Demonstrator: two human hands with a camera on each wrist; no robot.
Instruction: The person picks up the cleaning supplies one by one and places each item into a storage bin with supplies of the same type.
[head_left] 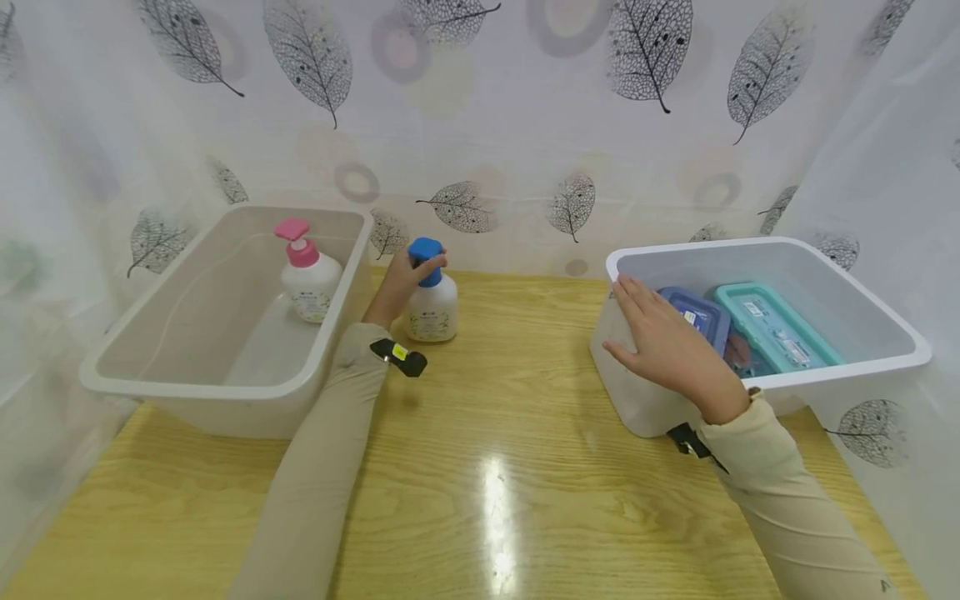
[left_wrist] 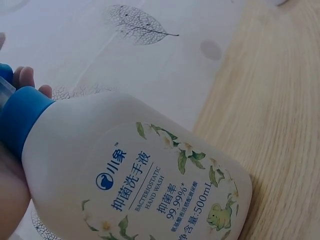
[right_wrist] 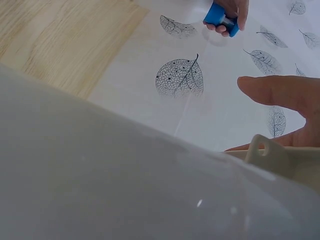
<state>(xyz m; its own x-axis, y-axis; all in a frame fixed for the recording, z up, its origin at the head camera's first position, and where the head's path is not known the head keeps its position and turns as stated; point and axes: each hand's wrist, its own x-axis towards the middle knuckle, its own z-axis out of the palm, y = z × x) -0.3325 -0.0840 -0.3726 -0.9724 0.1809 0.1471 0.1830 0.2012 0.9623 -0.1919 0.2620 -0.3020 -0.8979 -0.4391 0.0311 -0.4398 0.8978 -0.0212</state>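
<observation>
In the head view my left hand [head_left: 397, 287] grips the neck of a white hand wash bottle [head_left: 432, 317] with a blue pump top [head_left: 426, 249]. It stands upright on the table beside the left bin. Up close in the left wrist view, the bottle [left_wrist: 145, 165] shows a floral label, with fingertips [left_wrist: 27, 76] behind its blue collar. My right hand [head_left: 671, 342] lies with fingers extended over the near left rim of the right white bin [head_left: 633, 396]. From the right wrist, its thumb [right_wrist: 275, 92] appears apart from the fingers, which are mostly hidden by the bin wall.
The left bin [head_left: 210, 389] holds another white bottle [head_left: 309, 287] with a pink pump. Inside the right bin lie a blue-lidded container [head_left: 697, 315] and a teal-lidded container [head_left: 780, 327]. Behind the wooden table [head_left: 517, 400] hangs a leaf-patterned curtain [head_left: 495, 125].
</observation>
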